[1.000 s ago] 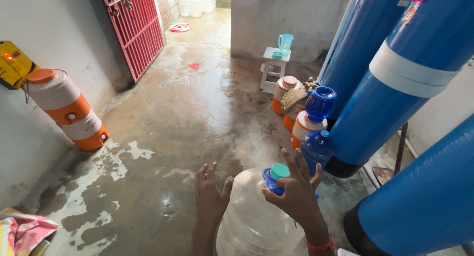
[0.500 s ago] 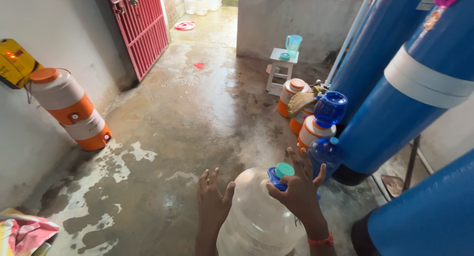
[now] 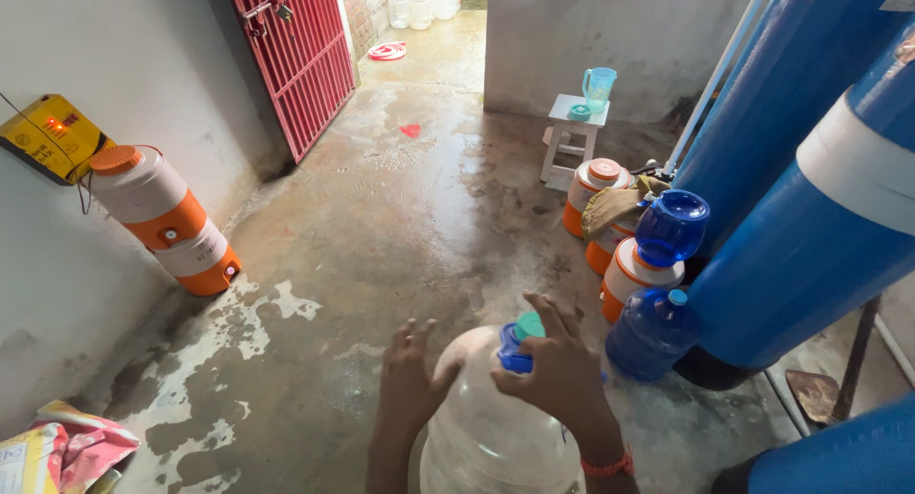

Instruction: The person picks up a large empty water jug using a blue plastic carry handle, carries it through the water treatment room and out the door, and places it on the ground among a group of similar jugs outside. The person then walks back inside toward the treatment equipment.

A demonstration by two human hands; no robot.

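Note:
A large clear water jug (image 3: 486, 427) stands on the wet floor right below me. My right hand (image 3: 558, 370) is closed around its blue neck, where a green cap (image 3: 530, 325) sits on top. My left hand (image 3: 410, 380) rests against the jug's left shoulder with its fingers spread. Just right of the jug stands a smaller blue bottle (image 3: 651, 332) with a light blue cap.
Orange-and-white water coolers (image 3: 624, 265) cluster by big blue tanks (image 3: 810, 199) on the right, one topped by an upturned blue jug (image 3: 672, 227). Another cooler (image 3: 162, 218) leans on the left wall under a yellow box (image 3: 48, 137). A white stool (image 3: 575, 132) with a jug stands behind; a red gate (image 3: 300, 51).
The view has tilted down and closer. My right hand has settled lower over the jug's neck and cap; my left hand stays on the jug's side.

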